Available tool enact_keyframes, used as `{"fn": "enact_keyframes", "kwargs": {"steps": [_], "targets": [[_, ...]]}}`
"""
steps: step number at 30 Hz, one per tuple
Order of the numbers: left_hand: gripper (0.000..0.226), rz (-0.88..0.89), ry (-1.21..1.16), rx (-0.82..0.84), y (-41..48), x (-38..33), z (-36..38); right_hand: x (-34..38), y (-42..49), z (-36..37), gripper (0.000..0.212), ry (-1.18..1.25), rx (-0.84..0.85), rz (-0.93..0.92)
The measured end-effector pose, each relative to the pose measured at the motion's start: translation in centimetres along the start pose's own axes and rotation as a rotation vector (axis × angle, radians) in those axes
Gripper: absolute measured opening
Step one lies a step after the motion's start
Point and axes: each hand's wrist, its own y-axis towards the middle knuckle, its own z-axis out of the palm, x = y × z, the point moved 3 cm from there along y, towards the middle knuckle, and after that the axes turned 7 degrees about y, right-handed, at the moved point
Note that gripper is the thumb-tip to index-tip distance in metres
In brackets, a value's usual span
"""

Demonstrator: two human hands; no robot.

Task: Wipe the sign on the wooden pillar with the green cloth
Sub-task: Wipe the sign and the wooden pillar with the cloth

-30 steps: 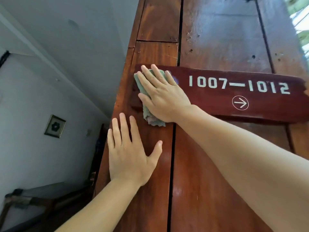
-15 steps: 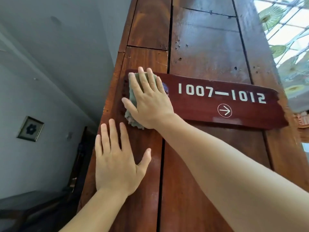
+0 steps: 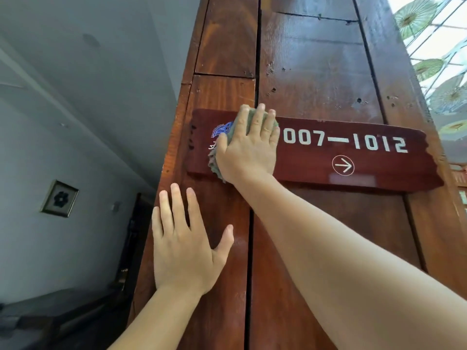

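Filling most of the view, the wooden pillar (image 3: 316,72) of dark red-brown planks runs out of frame at top and bottom, with black gaps between its boards. Across it sits the sign (image 3: 353,157), a darker red board with ragged ends; its white digits read "007—1012" with a circled arrow below, the first character being covered. The right forearm enters from the lower right corner, cut off by the frame, and the right hand (image 3: 249,150) lies flat on the sign's left part, fingers spread and pressed down on the green cloth (image 3: 213,164), pinning it to the board rather than closing around it. Only the cloth's frayed left edge and a strip between the fingertips show; the rest is under the palm. A small blue and white emblem (image 3: 221,130) peeks out left of the thumb, partly hidden and too small to read. The left hand (image 3: 184,248) rests open and empty on the pillar below the sign's left end, palm flat against the wood
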Motion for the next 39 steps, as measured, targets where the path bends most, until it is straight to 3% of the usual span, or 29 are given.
{"fn": "enact_keyframes", "kwargs": {"steps": [4, 7, 14, 17, 22, 24, 27, 29, 32, 34, 37, 39], "targets": [[0.098, 0.015, -0.021, -0.005, 0.0, 0.0, -0.1, 4.7, -2.5, 1.5, 0.068, -0.03, 0.1, -0.384], [0.098, 0.009, -0.007, -0.006, -0.1, -0.1, -0.3, 2.7, -2.3, 0.3, 0.065, -0.085, 0.163, -0.46], [0.098, -0.012, 0.007, 0.021, 0.0, -0.1, 0.0, -4.8, -2.8, -3.4, 0.063, -0.114, 0.264, -0.38], [0.095, -0.044, -0.014, 0.063, -0.3, -0.5, -0.5, -4.5, -5.7, -3.8, 0.073, -0.085, 0.302, -0.322], [0.087, -0.067, -0.094, 0.259, -3.7, -2.1, -2.2, -1.8, -13.2, -4.7, 0.057, -0.015, 0.444, -0.245], [0.074, -0.054, -0.214, 0.349, -6.0, -2.1, -3.2, -1.2, -15.9, -5.3, 0.042, 0.115, 0.553, -0.152], [0.026, -0.093, -0.615, 0.375, -9.9, -1.7, -6.2, -0.8, -19.6, -7.1, 0.03, 0.35, 0.611, -0.063], [0.028, -0.192, -0.86, 0.52, -11.7, -0.3, -8.2, -0.1, -21.5, -8.6, 0.031, 0.405, 0.652, -0.021], [0.04, -0.616, -1.414, 0.926, -13.7, -0.3, -8.0, -1.3, -23.7, -9.2, 0.036, 0.422, 0.703, 0.024], [0.049, -0.822, -1.657, 1.155, -14.8, 0.8, -7.9, -1.2, -25.7, -9.7, 0.039, 0.456, 0.74, 0.054], [0.065, -0.837, -1.624, 1.397, -17.9, 2.6, -8.1, -0.3, -29.8, -10.8, 0.042, 0.682, 0.871, 0.348], [0.056, -0.806, -1.533, 1.476, -20.7, 3.1, -8.6, -0.7, -32.7, -11.4, 0.037, 0.864, 0.94, 0.656]]}}
